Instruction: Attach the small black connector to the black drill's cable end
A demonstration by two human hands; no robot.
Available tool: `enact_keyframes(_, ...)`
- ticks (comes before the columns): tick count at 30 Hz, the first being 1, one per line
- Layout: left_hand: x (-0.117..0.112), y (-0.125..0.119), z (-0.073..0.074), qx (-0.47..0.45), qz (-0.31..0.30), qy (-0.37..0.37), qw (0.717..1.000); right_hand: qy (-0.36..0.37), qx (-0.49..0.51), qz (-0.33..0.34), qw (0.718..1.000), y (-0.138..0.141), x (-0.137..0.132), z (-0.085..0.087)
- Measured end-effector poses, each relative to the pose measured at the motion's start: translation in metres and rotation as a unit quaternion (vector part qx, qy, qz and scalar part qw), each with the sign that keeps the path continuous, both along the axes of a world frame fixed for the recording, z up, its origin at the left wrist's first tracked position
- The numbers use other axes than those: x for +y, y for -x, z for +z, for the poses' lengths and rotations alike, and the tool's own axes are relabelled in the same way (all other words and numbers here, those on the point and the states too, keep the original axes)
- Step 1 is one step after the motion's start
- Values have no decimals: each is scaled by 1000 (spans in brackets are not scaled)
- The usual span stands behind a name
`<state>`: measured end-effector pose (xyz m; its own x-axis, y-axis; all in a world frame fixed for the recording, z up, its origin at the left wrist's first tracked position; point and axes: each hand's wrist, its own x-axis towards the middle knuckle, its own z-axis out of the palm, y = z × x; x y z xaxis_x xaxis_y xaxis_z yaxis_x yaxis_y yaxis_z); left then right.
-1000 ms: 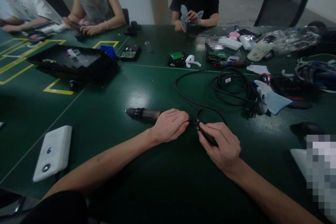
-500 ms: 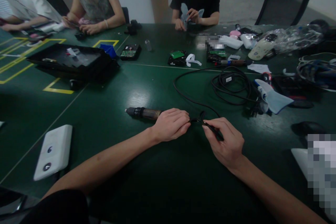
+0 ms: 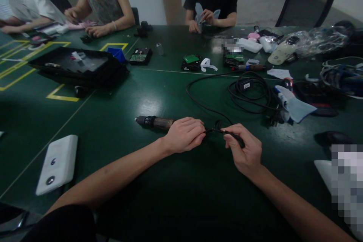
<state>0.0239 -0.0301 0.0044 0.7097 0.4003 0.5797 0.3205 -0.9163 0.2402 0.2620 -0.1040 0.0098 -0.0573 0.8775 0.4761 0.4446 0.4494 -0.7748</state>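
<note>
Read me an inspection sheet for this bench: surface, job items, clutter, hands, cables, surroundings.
Surface: dark green tabletop, yellow lines at left.
Job items: pen-shaped tool lying flat; slim black piece.
Clutter: black tray, white box, circuit-board units, clear plastic wrap.
Left hand: over the tool's rear; grip hidden.
Right hand: pinching the slim black piece.
Cables: coiled black cable farther back; cable bundle at far right.
Surroundings: three people at the far side; mesh-backed chair at back right.

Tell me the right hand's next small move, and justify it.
I would have the right hand gently draw the black cord straighter, with the left hand bracing the screwdriver. The left hand covers the tool's rear end, the right pinches the cord, and a small dark loop sticks up between the hands.
</note>
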Motion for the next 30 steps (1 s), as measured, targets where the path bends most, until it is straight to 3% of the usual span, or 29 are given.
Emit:
enact_keyframes(5,0,-1,1,-2,-3,2,1000,3,28,30,999,2,-2,-6)
enact_keyframes(18,1,-1,-1,-19,-10,-7,1000,-95,-29,72,992,7,1,0)
enact_keyframes(30,3,0,-2,9,-4,-11,1000,-80,-95,114,986,7,-3,3)
